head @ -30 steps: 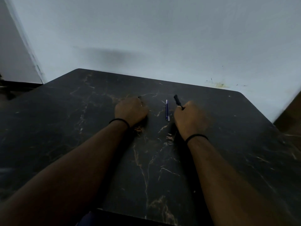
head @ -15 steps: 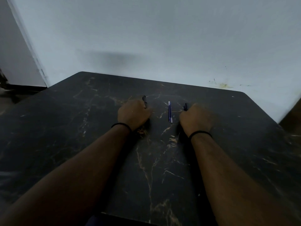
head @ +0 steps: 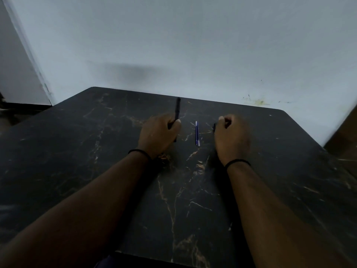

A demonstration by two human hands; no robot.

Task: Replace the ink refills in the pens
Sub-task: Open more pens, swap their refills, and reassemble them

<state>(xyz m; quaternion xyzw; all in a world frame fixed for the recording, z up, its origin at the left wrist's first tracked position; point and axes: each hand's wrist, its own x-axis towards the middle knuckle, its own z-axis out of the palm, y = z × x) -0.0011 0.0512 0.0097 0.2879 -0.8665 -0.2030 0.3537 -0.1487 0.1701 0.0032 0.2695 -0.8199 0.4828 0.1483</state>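
Observation:
My left hand (head: 157, 133) is closed around a black pen (head: 177, 110) that sticks up and away from the fist toward the wall. My right hand (head: 230, 135) is a closed fist with a small dark pen end (head: 214, 127) showing at its left side; most of that pen is hidden inside the fist. Between the two hands, thin blue and white ink refills (head: 197, 134) lie side by side on the table, untouched.
The dark marble-patterned table (head: 96, 171) stands against a pale wall (head: 193, 45). Its far edge runs just beyond the hands. A brown surface (head: 345, 140) shows at the right edge, and a floor gap lies at the far left.
The black pen in my left hand has come up and now shows much more of its length. My right hand's pen has sunk into the fist, only a stub showing.

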